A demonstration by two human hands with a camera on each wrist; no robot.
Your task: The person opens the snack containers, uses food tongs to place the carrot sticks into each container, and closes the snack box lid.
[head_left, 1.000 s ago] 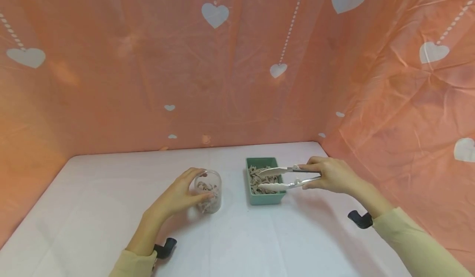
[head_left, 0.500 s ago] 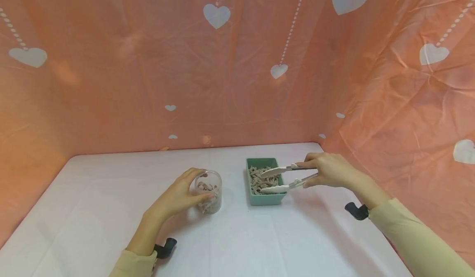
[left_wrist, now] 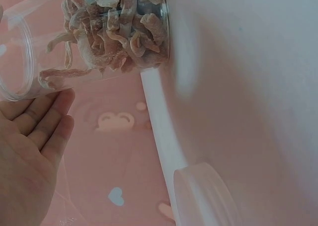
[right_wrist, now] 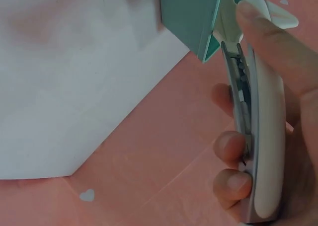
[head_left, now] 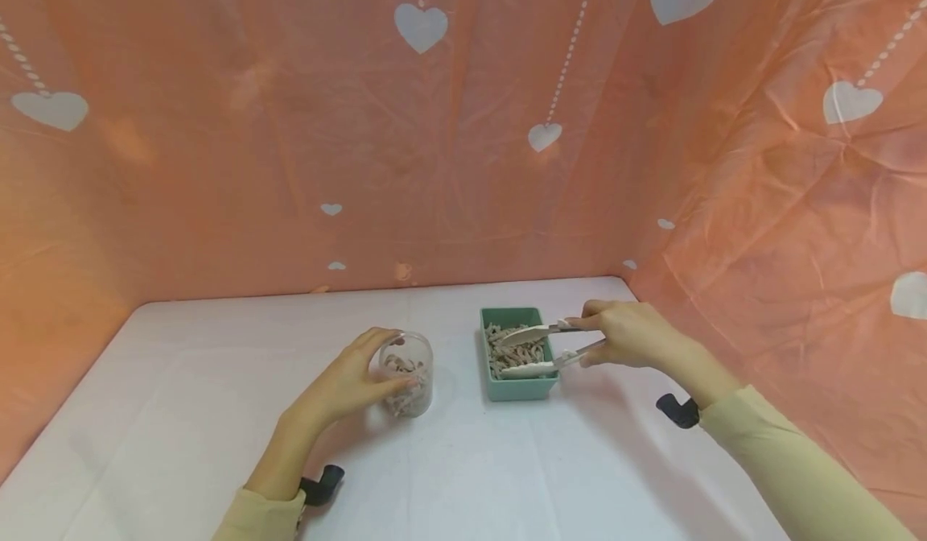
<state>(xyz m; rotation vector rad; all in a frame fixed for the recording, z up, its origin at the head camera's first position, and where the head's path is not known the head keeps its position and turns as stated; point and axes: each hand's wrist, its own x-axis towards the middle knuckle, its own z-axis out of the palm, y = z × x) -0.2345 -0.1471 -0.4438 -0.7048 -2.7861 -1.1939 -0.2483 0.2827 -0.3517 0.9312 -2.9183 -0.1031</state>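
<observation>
My left hand holds a clear jar that stands on the white table, thumb on its near side and fingers at its far side. Greyish-brown curled strips fill the jar's lower part. With my right hand I grip a pair of metal tongs with whitish tips. The two tips are spread apart over the green box, right at the strips inside it. In the right wrist view the fingers and thumb curl round the tongs' handle.
A translucent round lid-like piece stands near the table edge in the left wrist view. The white table is backed by an orange cloth with hearts, which also rises along the right side.
My right hand and the tongs have shifted a little left, the tips now farther over the green box. The left hand and the jar have stayed in place.
</observation>
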